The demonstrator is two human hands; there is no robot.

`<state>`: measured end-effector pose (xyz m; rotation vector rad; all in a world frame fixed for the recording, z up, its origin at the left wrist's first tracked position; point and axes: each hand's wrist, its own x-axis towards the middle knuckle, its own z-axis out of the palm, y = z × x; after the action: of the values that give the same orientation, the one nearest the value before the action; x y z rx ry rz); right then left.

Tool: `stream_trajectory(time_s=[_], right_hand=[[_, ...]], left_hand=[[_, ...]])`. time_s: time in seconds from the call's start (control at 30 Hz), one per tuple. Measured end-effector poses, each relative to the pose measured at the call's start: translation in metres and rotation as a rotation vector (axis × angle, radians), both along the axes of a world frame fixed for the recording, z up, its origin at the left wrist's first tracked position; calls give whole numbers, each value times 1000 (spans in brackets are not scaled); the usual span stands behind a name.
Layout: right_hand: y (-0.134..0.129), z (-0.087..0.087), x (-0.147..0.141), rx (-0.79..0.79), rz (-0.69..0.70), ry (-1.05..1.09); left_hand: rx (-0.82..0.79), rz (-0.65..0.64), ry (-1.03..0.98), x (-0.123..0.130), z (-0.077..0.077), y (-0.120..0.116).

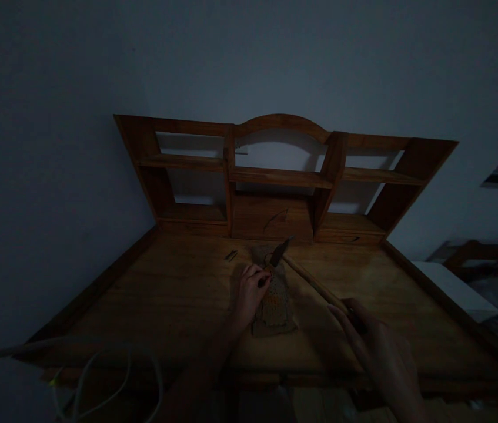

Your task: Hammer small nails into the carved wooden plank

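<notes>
My right hand [370, 338] is wrapped around the wooden handle of a hammer [314, 283], which slants up to the left. Its dark metal head lies over the far part of a piece of wood with dark specks [274, 308]. That piece rests on a folded brown cloth [263, 330]. At its left edge, my left hand [251, 289] has thumb and fingers pinched together just below the hammer head. What they hold is too dark and small to name. A few small thin pieces [231, 255], perhaps nails, lie left of the cloth.
The wooden desk [164, 299] has raised side edges. At its back stands a wooden shelf unit [281, 176] against the wall. Looping pale cable [160, 376] hangs at the front left. Beyond the right edge is a white surface [451, 288].
</notes>
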<state>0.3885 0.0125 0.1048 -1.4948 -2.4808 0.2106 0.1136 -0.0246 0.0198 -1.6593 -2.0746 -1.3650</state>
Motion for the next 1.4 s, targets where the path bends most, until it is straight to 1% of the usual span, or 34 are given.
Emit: stream_trajectory(time_s=[0.1, 0.27, 0.37, 0.5, 0.6, 0.73, 0.87, 0.97, 1.1, 1.3, 1.4], right_hand=[[-3, 1, -3, 5, 1, -21], [-6, -9, -3, -17, 30, -78], [-6, -12, 0, 2, 16, -48], [-6, -6, 1, -9, -27, 72], [-3, 1, 1, -53, -52, 113], [2, 5, -1, -32, -78, 95], [6, 2, -6, 1, -28, 54], [4, 2, -12, 30, 21, 52], [0, 4, -17, 1, 42, 86], [5, 4, -12, 7, 11, 112], [6, 2, -10, 22, 43, 61]], left_hand=[[-8, 8, 0, 0, 0, 1], [-35, 2, 5, -1, -1, 1], [-31, -13, 1, -1, -2, 2], [-23, -6, -6, -3, -6, 3], [-1, -4, -25, -4, -8, 1], [34, 19, -83, -4, -5, -3], [52, 68, -104, -5, -2, -2], [31, 18, -91, -7, -1, 3], [-35, -69, -73, -11, 0, 11], [-76, -111, -29, -17, 4, 11], [-91, -119, -17, -17, 4, 10]])
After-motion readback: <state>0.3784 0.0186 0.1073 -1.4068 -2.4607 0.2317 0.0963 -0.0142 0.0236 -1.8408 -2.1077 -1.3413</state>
